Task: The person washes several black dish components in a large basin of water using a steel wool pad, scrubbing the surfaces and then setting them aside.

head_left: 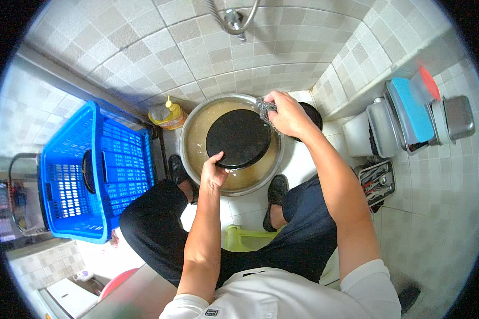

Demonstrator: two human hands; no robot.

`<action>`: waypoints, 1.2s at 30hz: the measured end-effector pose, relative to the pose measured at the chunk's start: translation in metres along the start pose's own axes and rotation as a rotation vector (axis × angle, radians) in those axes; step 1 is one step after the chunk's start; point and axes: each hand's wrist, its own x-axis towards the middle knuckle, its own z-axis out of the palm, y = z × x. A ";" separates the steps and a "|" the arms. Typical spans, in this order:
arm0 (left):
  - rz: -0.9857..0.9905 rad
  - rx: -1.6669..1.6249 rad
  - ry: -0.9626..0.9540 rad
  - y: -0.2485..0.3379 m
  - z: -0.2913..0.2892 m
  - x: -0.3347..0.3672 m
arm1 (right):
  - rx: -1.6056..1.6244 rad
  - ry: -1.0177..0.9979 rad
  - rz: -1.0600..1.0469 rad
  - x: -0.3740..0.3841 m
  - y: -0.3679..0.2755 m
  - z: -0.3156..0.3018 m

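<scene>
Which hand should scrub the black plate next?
Probably the right hand: it already holds the steel scrubber at the black plate's rim. The left hand grips the plate's near edge, steadying it over the basin.

Tiled floor (442, 234) and tiled walls (143, 48), small beige-grey squares. Metal hose and tap fitting (234, 20) on the far wall. Low tiled ledge (351, 101) along the right wall. Even, bright light; no window seen.

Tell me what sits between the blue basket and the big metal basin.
In the head view, a yellow squeeze bottle stands on the tiled floor between the blue basket and the metal basin, close against the basin's left rim.
</scene>
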 end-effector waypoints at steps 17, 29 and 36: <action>1.063 1.765 0.121 0.002 0.065 -0.076 | 0.055 0.012 -0.010 -0.007 0.012 -0.013; 1.713 1.862 -0.216 -0.015 0.062 -0.085 | 0.033 -0.101 0.112 -0.016 0.021 -0.018; 1.771 1.782 -0.212 -0.013 0.072 -0.088 | -0.016 -0.074 0.170 -0.016 0.029 -0.019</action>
